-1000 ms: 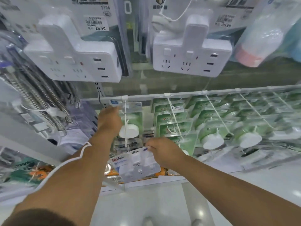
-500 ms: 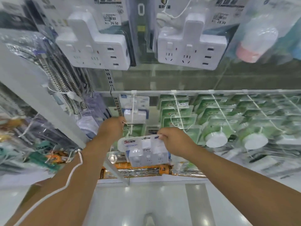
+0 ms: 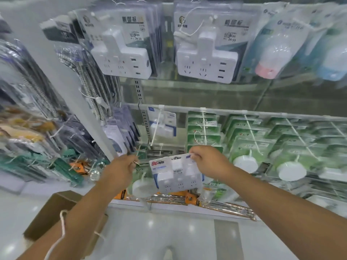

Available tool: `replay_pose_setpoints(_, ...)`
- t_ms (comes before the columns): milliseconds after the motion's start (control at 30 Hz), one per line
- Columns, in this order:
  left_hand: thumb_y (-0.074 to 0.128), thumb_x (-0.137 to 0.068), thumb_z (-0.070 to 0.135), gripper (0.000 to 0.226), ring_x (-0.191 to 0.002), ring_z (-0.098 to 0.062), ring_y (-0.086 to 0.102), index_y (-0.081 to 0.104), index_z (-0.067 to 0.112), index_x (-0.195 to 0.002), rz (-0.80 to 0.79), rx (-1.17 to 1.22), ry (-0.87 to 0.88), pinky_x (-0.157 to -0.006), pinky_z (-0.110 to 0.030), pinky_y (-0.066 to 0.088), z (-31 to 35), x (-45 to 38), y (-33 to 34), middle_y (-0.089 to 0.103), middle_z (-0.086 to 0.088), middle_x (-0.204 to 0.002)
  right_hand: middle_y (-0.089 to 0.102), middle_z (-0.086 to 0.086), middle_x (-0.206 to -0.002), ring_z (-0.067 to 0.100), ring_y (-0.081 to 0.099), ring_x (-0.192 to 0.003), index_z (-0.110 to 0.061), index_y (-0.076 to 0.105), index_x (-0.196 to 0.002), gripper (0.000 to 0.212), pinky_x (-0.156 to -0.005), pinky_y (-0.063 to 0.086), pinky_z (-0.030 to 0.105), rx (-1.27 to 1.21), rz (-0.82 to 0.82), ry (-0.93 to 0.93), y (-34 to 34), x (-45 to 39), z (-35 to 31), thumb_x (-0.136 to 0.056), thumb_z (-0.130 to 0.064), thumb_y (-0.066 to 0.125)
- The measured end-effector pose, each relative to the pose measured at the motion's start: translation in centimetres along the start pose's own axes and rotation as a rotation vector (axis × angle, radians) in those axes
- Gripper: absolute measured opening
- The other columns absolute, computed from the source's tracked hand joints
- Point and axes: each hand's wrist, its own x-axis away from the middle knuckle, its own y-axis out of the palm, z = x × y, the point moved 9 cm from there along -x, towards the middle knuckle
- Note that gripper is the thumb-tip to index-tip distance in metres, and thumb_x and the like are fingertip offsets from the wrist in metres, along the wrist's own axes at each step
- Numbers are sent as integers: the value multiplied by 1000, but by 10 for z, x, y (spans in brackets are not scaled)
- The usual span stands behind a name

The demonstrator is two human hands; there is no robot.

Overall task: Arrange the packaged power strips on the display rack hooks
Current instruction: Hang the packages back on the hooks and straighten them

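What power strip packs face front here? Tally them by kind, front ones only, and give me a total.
large T-shaped power strips, top row: 2
small hanging pack, lower row: 1
blue-card pack pinched at its top edge by the right hand: 1
Total: 4. Packs stacked behind these are not counted.

Glossy pale tiled floor (image 3: 169, 231), cardboard box (image 3: 52, 212) on it.
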Motion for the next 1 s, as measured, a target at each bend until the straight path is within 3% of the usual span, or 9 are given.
replay_pose_setpoints(100, 47, -98, 12, 23, -85, -22, 62, 67, 20, -107, -60, 28, -62, -66, -27, 39, -22, 27, 8, 65, -3, -104, 60, -4, -96, 23, 59, -85, -24, 64, -105, 22, -74, 53, 37, 34, -4, -5, 0, -4, -7, -102, -24, 42)
replay_pose_setpoints(200, 45, -98, 13, 24, -81, -17, 62, 65, 23, -107, -137, -14, -98, -69, -30, 46, -40, 47, 13, 67, -1, -102, 62, 0, -90, 27, 62, -80, -30, 60, -91, 20, -72, 56, 40, 46, -23, -13, 6, -14, -15, -101, -23, 43)
replay_pose_setpoints(300, 44, -99, 14, 24, -76, -16, 64, 63, 27, -106, -129, -28, -148, -70, -34, 52, -57, 57, 6, 67, -1, -96, 59, 0, -88, 26, 59, -82, -30, 55, -86, 22, -69, 48, 33, 55, -60, 18, 15, -27, -24, -101, -20, 43)
replay_pose_setpoints(367, 44, -98, 16, 25, -69, -12, 63, 62, 32, -104, -128, -36, -187, -65, -31, 53, -73, 61, 1, 67, 0, -93, 61, 1, -92, 25, 59, -84, -27, 59, -92, 21, -66, 45, 31, 61, -69, 37, 18, -36, -28, -101, -19, 42)
replay_pose_setpoints(467, 45, -98, 22, 25, -73, -8, 60, 62, 38, -108, -153, -77, -213, -66, -27, 51, -91, 68, 0, 68, 4, -106, 61, 3, -94, 25, 58, -82, -24, 64, -103, 23, -68, 47, 31, 37, -49, 79, 23, -48, -26, -101, -16, 42)
replay_pose_setpoints(667, 50, -97, 28, 28, -75, -1, 59, 50, 54, -85, -186, -49, -157, -69, -26, 51, -91, 64, -3, 67, 13, -99, 60, 3, -97, 22, 54, -80, -23, 64, -119, 29, -56, 37, 23, -21, -32, 142, 47, -80, -33, -99, -14, 46)
replay_pose_setpoints(767, 52, -96, 30, 34, -78, -2, 61, 49, 60, -78, -214, 32, -172, -73, -29, 53, -91, 59, 2, 67, 15, -95, 63, 3, -112, 22, 58, -90, -21, 61, -129, 35, -65, 40, 23, -75, -30, 170, 59, -96, -36, -97, -12, 48)
replay_pose_setpoints(867, 52, -96, 28, 30, -82, -3, 59, 52, 54, -82, -236, 131, -124, -72, -29, 50, -78, 55, 7, 64, 16, -96, 62, 5, -102, 22, 56, -87, -16, 64, -121, 30, -66, 42, 25, -90, -5, 156, 67, -109, -39, -96, -10, 48)
replay_pose_setpoints(1000, 52, -97, 27, 35, -90, -6, 55, 47, 58, -82, -227, 165, -75, -71, -23, 42, -63, 47, 8, 58, 21, -93, 65, 8, -126, 28, 63, -106, -20, 62, -129, 37, -78, 48, 27, -83, 56, 190, 70, -119, -31, -96, -10, 49)
